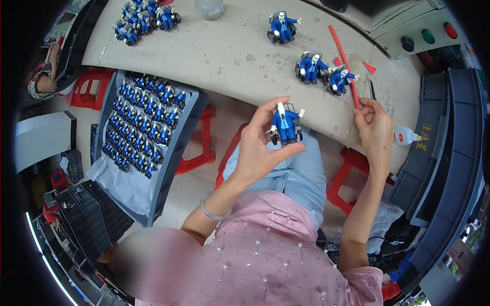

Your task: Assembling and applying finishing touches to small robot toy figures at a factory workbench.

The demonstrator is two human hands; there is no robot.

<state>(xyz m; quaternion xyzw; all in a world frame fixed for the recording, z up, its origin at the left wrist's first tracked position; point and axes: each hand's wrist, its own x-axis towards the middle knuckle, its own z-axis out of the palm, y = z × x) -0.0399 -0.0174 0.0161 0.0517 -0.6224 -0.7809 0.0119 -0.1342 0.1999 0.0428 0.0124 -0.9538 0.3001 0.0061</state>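
My left hand (255, 153) grips a small toy figurine (287, 122) in a blue suit, seated in a dark wheelchair with one arm stretched out. It is held upright above my lap, by the table's front edge. At the table's right side, my right hand (375, 125) pinches the near end of a long thin red stick (343, 56). Two similar figurines, one (312, 67) beside the other (340, 80), stand just left of the stick. Another figurine (282, 27) stands farther back.
A grey tray (176, 153) of lined-up figurines sits at the left. More figurines (145, 20) cluster on the table's far left, near a clear cup (209, 8). Red scraps (369, 67), a dark pen-like tool (372, 89) and a white bottle (403, 135) lie at right, beside stacked grey crates (449, 153).
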